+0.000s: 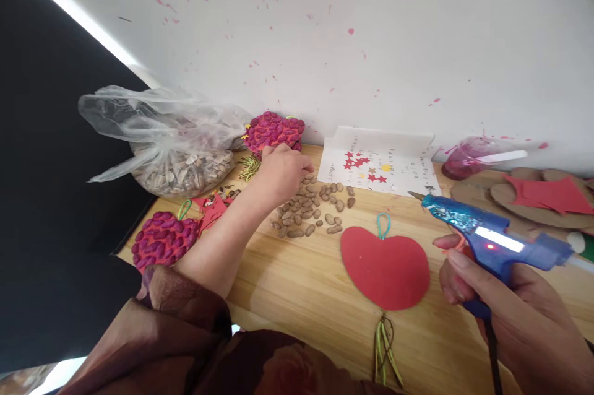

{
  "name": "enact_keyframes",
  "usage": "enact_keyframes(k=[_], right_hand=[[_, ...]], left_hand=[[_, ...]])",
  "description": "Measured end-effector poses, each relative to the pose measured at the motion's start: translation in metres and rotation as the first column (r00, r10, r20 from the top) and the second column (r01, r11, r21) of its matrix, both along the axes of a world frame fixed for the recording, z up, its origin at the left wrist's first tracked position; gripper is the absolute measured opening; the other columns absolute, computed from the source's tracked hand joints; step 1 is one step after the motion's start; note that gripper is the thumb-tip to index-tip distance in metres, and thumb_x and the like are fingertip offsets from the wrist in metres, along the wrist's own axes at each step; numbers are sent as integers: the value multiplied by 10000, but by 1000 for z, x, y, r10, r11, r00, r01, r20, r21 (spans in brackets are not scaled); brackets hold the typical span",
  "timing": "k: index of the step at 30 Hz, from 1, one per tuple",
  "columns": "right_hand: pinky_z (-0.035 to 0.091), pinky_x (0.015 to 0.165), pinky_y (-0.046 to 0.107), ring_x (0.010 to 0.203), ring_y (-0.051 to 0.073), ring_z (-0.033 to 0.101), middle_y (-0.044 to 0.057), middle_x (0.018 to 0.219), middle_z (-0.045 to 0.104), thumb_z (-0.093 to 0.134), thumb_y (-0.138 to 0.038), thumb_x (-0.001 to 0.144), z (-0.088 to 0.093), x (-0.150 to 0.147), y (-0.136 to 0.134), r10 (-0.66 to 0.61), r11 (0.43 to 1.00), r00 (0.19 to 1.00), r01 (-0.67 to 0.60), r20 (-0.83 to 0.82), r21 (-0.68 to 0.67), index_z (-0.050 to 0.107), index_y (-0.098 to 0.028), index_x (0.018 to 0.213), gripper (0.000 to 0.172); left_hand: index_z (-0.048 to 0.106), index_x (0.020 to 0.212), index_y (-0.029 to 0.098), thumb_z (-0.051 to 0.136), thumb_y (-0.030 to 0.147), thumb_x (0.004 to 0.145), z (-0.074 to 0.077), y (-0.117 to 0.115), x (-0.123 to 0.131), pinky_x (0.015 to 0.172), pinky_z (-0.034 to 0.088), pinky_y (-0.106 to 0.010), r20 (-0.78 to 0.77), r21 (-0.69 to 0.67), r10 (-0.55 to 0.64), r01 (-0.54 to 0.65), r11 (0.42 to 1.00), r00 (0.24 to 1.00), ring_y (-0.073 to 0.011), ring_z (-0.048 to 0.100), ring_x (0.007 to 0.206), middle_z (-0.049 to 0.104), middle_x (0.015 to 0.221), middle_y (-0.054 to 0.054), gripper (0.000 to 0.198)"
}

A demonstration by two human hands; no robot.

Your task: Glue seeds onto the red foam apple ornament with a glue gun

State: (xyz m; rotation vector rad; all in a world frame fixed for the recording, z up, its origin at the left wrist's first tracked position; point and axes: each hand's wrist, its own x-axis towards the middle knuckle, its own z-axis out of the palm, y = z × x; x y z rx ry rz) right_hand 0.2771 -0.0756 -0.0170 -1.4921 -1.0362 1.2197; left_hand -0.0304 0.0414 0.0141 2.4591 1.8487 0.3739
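My left hand (283, 170) reaches across the wooden table (301, 283) and rests with curled fingers on a pile of brown seeds (312, 208); what its fingertips pinch is hidden. My right hand (501, 305) grips a blue glue gun (487, 237), its nozzle pointing left and a red light glowing on its body. A plain red heart cutout (385, 267) with a green loop on top and a string tassel below lies between my hands.
A clear plastic bag of seeds (171, 147) sits at the back left. Two seed-covered magenta hearts (163, 238) (275, 131) lie near it. A paper with red stars (380, 163), a pink-stained cup (468, 156) and cardboard with red paper (542, 194) line the wall.
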Motion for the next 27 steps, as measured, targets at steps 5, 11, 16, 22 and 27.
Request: enact_keyframes(k=[5, 11, 16, 22, 27], right_hand=[[371, 522, 316, 527, 163, 463, -47, 534, 483, 777, -491, 753, 3, -1, 0, 9, 1000, 1000, -9, -25, 3, 685, -248, 899, 298], [383, 543, 306, 536, 154, 471, -56, 533, 492, 774, -511, 751, 3, -3, -1, -5, 999, 1000, 5, 5, -35, 672, -256, 927, 326], [378, 594, 309, 563, 146, 466, -59, 544, 492, 773, -512, 755, 6, -6, 0, -7, 999, 1000, 8, 15, -50, 670, -234, 914, 336], [374, 614, 315, 673, 196, 564, -39, 546, 534, 772, -548, 745, 3, -4, 2, -17, 995, 1000, 18, 12, -97, 676, -223, 876, 363], [397, 639, 316, 700, 203, 593, -42, 542, 537, 772, -540, 760, -4, 0, 4, 0, 995, 1000, 0, -1, -101, 683, -215, 885, 359]], left_hand=[[750, 860, 221, 563, 189, 894, -27, 2, 4, 874, 300, -440, -20, -2, -130, 130, 992, 991, -277, 552, 1036, 758, 975, -55, 193], [744, 876, 232, 550, 193, 915, -41, 2, 1, 886, 288, -420, 1, -25, -167, 167, 986, 986, -254, 549, 1028, 752, 963, -48, 202], [742, 876, 233, 553, 200, 917, -42, 4, -3, 873, 296, -424, -20, -14, -199, 198, 980, 980, -260, 558, 1005, 755, 966, -50, 196], [721, 857, 227, 568, 197, 902, -48, 6, -5, 854, 323, -419, -55, -3, -186, 186, 983, 981, -267, 562, 988, 743, 958, -68, 162], [698, 870, 220, 567, 183, 899, -55, 7, -6, 834, 334, -426, -96, 28, -191, 194, 981, 977, -284, 551, 985, 722, 953, -93, 138]])
